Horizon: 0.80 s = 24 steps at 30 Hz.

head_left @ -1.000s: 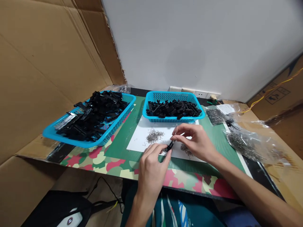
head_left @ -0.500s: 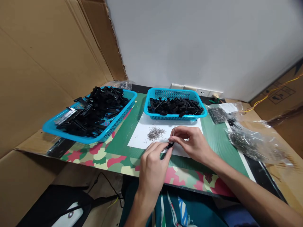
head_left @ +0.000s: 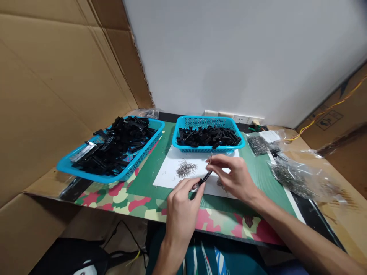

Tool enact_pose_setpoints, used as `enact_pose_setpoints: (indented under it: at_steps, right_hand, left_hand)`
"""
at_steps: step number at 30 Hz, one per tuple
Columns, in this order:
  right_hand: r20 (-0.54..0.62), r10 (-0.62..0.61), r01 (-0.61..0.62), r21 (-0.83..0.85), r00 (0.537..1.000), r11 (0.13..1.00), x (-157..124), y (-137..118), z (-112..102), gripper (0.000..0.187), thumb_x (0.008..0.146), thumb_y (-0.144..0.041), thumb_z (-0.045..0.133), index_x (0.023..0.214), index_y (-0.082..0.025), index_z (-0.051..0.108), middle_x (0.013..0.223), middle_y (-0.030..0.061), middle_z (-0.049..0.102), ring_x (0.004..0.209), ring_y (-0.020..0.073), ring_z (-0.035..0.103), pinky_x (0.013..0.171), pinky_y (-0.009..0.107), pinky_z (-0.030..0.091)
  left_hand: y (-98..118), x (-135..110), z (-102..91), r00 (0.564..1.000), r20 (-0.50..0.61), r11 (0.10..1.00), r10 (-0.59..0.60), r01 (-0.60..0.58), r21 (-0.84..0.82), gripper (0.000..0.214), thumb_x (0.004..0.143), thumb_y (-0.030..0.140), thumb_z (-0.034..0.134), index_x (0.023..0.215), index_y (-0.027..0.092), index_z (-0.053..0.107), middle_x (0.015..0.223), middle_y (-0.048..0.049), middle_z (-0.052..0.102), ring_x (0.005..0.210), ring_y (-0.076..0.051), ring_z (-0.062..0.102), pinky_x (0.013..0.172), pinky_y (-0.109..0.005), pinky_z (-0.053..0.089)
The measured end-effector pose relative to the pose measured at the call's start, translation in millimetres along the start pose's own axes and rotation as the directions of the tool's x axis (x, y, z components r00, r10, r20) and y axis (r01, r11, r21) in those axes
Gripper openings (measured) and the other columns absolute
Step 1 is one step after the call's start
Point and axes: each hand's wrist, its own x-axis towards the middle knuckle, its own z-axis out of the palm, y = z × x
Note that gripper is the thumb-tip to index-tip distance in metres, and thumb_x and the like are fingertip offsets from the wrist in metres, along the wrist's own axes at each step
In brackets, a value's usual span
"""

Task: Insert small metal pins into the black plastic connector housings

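My left hand (head_left: pixel 183 196) pinches a slim black plastic part (head_left: pixel 205 177) between thumb and fingers, over the white paper (head_left: pixel 163 175). Close to the part's far end, the fingers of my right hand (head_left: pixel 233 175) are closed around a thin metal tool (head_left: pixel 211 157) that sticks up past the fingertips; its kind cannot be made out. A pile of small bent metal wires (head_left: pixel 185 169), apparently springs, lies on the paper left of my hands. More small metal pieces (head_left: pixel 220 182) show partly behind my right hand.
Behind the paper stands a blue basket (head_left: pixel 210 149) of black parts. A larger blue basket (head_left: pixel 86 176) at the left holds more. Plastic bags of metal pieces (head_left: pixel 289 176) (head_left: pixel 258 144) lie at the right. Cardboard (head_left: pixel 57 76) borders the left, a wall (head_left: pixel 218 57) the back.
The black part now shows more of its length between my hands, and my hands are slightly farther apart. The whole view has shifted a little, with the table lower in frame.
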Motion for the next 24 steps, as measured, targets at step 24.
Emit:
enact_pose_setpoints:
  at_steps: [24]
  right_hand:
    - [0.404,-0.155,0.400,-0.639,0.901,0.657,16.2,15.7,-53.0,0.029,0.108,-0.017,0.052,0.084,-0.017,0.069,0.078,0.0046,0.064,0.079,0.0204,0.052,0.072,0.035,0.038]
  left_hand:
    - [37.7,143.0,29.6,0.951,0.003,0.872,0.309,-0.285,0.399,0.009,0.091,0.024,0.079,0.099,0.019,0.078,0.099,-0.0080,0.078,0.096,-0.030,0.067,0.090,-0.045,0.048]
